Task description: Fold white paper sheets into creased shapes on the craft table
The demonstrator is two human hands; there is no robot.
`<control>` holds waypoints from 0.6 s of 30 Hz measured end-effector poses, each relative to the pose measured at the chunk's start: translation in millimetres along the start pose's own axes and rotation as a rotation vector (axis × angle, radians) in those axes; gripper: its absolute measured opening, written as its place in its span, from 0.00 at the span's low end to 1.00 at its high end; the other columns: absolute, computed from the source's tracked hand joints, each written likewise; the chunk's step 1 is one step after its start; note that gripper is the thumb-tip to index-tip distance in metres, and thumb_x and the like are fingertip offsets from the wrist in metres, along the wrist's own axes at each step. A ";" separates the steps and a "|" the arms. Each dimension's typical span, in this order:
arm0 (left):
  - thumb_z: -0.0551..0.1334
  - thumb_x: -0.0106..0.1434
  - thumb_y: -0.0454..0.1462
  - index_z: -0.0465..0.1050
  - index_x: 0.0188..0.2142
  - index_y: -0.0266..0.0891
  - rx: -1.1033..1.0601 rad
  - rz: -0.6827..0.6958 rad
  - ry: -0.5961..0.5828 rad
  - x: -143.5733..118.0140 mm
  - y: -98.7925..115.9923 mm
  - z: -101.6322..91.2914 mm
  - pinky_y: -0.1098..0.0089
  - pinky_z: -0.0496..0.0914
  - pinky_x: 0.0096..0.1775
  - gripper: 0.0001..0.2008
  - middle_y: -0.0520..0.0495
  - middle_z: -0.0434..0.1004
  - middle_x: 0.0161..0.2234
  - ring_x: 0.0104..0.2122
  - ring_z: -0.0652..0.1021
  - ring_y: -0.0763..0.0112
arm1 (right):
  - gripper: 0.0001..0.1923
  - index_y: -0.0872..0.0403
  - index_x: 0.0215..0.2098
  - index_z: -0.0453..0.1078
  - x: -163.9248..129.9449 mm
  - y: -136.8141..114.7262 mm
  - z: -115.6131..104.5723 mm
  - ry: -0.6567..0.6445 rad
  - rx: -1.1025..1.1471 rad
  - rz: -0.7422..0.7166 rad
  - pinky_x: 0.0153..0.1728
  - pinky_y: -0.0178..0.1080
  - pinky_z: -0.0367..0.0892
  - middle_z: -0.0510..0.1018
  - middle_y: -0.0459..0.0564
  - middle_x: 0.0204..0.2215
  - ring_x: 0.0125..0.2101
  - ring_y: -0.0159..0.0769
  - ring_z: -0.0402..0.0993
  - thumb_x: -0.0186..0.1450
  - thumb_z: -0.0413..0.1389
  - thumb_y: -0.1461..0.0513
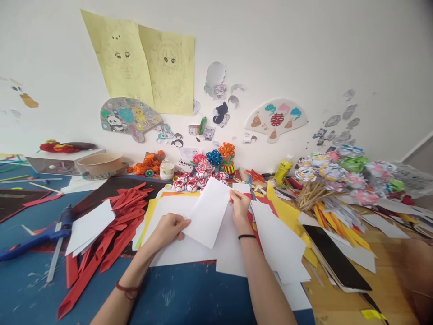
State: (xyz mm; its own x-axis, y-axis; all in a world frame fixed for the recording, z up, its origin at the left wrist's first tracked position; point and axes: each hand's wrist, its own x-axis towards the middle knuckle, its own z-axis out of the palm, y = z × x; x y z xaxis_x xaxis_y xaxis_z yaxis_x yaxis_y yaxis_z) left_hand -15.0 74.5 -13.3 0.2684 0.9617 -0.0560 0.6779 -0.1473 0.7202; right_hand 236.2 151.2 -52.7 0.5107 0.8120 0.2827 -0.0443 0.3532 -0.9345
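Observation:
Both my hands hold one white sheet of paper, tilted like a diamond above a pile of white sheets. My left hand pinches its lower left edge. My right hand, with a black band on the wrist, grips its upper right corner. Yellow and orange sheets peek out under the white pile.
Folded red paper strips lie to the left, with a blue glue gun beyond them. A black tablet lies on the right near yellow strips and paper flowers on sticks. Small paper flowers and a yellow glue bottle stand by the wall.

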 end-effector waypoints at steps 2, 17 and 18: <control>0.51 0.60 0.52 0.60 0.14 0.39 0.043 0.017 0.073 0.2 1.3 -0.3 0.72 0.56 0.28 0.26 0.52 0.64 0.13 0.19 0.63 0.72 | 0.19 0.56 0.18 0.68 1.6 0.6 -1.4 0.014 -0.003 0.007 0.21 0.35 0.54 0.63 0.42 0.13 0.17 0.28 0.56 0.53 0.61 0.50; 0.56 0.58 0.51 0.66 0.15 0.39 0.000 0.008 -0.049 -19.5 2.9 -4.4 0.72 0.60 0.27 0.23 0.50 0.70 0.12 0.16 0.69 0.70 | 0.12 0.56 0.28 0.76 -3.0 3.0 -1.8 -0.085 -0.334 -0.006 0.22 0.35 0.61 0.71 0.44 0.14 0.17 0.34 0.65 0.54 0.54 0.58; 0.56 0.58 0.51 0.67 0.15 0.39 0.012 0.011 -0.058 -20.4 3.0 -2.9 0.72 0.60 0.28 0.23 0.50 0.69 0.11 0.16 0.69 0.70 | 0.12 0.56 0.32 0.77 -5.2 0.7 -0.3 -0.092 -0.369 -0.025 0.25 0.35 0.62 0.73 0.44 0.17 0.18 0.34 0.67 0.54 0.53 0.60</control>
State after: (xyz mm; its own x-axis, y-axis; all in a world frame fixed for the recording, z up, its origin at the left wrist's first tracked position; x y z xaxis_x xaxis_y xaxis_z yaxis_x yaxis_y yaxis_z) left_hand -20.4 55.1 -8.0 0.3143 0.9452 -0.0884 0.6832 -0.1606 0.7124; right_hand 233.8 147.0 -54.9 0.4277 0.8496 0.3085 0.2876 0.1957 -0.9376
